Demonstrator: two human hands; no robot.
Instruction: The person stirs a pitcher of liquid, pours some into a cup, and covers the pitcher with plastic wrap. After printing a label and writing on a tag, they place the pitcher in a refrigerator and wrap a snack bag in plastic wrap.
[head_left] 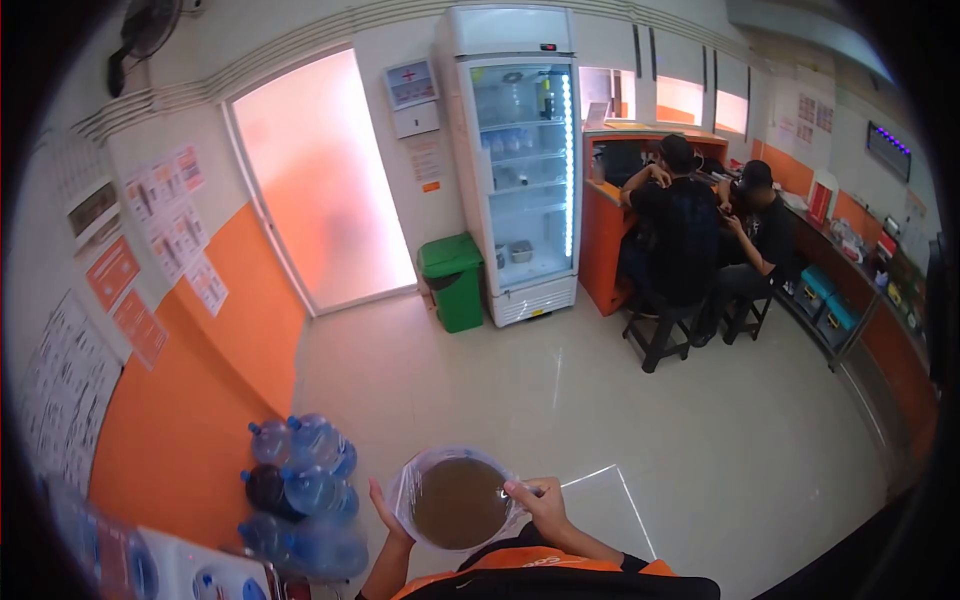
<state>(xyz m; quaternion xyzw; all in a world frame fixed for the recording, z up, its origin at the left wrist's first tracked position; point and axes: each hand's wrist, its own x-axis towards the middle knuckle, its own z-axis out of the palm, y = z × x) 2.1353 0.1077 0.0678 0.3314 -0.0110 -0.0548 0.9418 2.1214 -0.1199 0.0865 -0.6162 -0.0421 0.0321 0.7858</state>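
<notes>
A round, wide-mouthed bowl (460, 503) of brown liquid is held in front of my body, at the bottom middle of the head view. Clear plastic film seems to lie around its rim. My left hand (391, 517) supports it from the left side, with the fingers partly hidden behind the wall. At the right rim my right hand (543, 507) grips the bowl, its thumb over the edge. What the liquid is I cannot make out.
Several large blue water bottles (315, 490) stand on the floor at my left. Ahead are a green bin (452, 285), a glass-door fridge (520, 190) and a frosted door (320, 180). Two people in black sit on stools (660, 335) by an orange counter (600, 245). A long counter (860, 270) runs along the right.
</notes>
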